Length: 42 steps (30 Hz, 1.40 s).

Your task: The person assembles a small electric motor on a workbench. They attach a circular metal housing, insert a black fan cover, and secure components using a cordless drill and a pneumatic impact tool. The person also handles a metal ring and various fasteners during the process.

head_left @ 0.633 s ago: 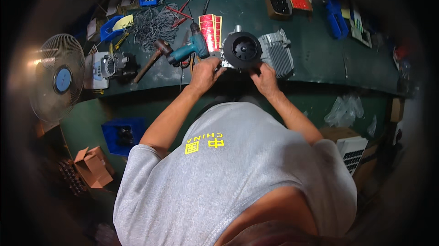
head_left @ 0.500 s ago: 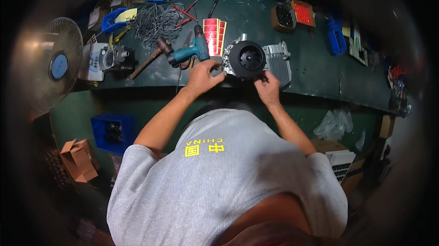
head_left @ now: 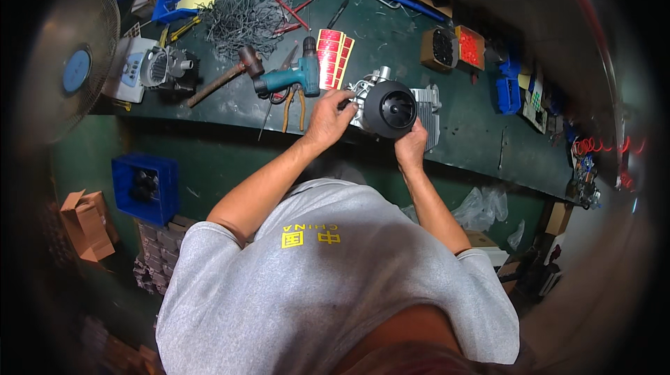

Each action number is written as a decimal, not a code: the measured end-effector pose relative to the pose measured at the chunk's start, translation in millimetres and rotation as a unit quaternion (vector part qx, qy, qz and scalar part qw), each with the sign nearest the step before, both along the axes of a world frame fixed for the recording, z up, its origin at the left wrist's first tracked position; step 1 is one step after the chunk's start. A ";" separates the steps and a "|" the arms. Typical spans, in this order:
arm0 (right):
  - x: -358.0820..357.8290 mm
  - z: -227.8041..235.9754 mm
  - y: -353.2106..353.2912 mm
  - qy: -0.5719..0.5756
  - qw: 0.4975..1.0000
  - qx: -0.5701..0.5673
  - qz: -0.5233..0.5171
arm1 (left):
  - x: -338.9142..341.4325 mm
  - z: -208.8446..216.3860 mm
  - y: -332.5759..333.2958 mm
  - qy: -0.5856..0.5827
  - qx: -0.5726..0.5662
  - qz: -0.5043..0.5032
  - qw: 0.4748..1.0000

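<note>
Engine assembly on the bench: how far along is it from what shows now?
Done: the black round cover sits on the silver engine body. In hand: the left hand grips the engine's left side, and the right hand holds the cover's lower edge. Left: the teal drill and hammer lie untouched; fasteners cannot be made out.

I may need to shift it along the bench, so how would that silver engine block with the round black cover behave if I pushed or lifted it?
The engine block looks like finned cast metal, so probably heavy and rigid. Its black cover is round, yet the body seems to sit flat on the bench, so rolling seems unlikely. Both hands are on it, suggesting two-handed lifting.
</note>
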State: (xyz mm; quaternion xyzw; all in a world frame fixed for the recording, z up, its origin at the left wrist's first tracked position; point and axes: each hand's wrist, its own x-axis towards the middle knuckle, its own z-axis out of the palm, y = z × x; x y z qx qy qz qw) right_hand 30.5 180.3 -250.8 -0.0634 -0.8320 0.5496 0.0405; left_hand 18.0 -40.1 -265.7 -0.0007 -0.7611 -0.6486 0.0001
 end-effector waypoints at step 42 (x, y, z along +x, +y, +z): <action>-32.8 -37.7 -2.4 0.011 0.955 -0.293 -0.045 | -44.5 -7.9 22.3 -0.068 0.150 -0.008 0.986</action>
